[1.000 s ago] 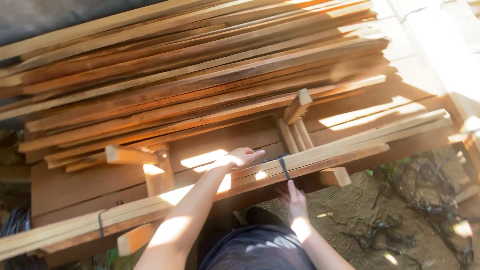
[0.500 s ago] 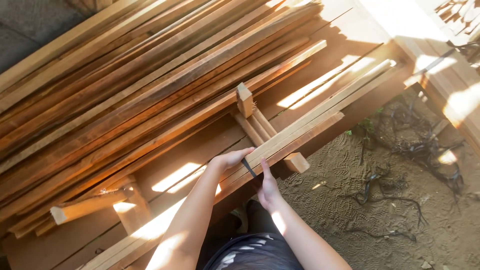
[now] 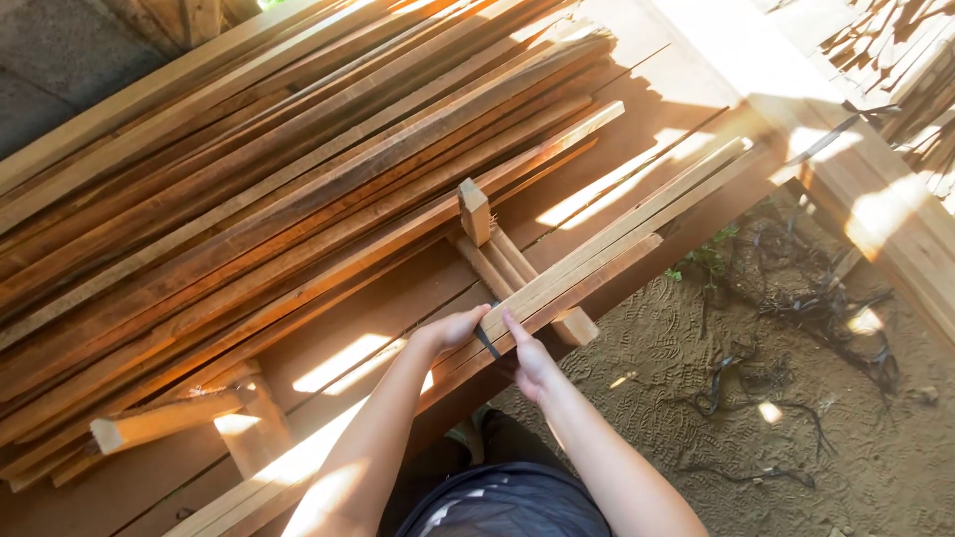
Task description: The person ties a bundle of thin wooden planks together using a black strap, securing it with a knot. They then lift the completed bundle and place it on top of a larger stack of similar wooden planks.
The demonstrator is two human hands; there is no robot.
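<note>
A bundle of long thin wooden slats [image 3: 607, 261] lies along the front edge of a wooden platform, bound by a dark strap [image 3: 486, 341]. My left hand [image 3: 453, 328] rests on top of the bundle just left of the strap, fingers curled over the slats. My right hand [image 3: 529, 358] grips the bundle's near side right beside the strap, thumb on top. Both hands touch the slats at the strap. My dark trousers [image 3: 507, 502] show at the bottom.
A big stack of long reddish planks [image 3: 249, 189] fills the back and left. Short wooden blocks [image 3: 476, 211] and cross pieces [image 3: 164, 418] stand on the platform [image 3: 657, 109]. Sandy ground with dark straps and roots [image 3: 796, 308] lies to the right, more timber [image 3: 895, 60] beyond.
The view has swung, so the planks now run more steeply up to the right. My hands have come together at the strap, the right hand moving up onto the bundle.
</note>
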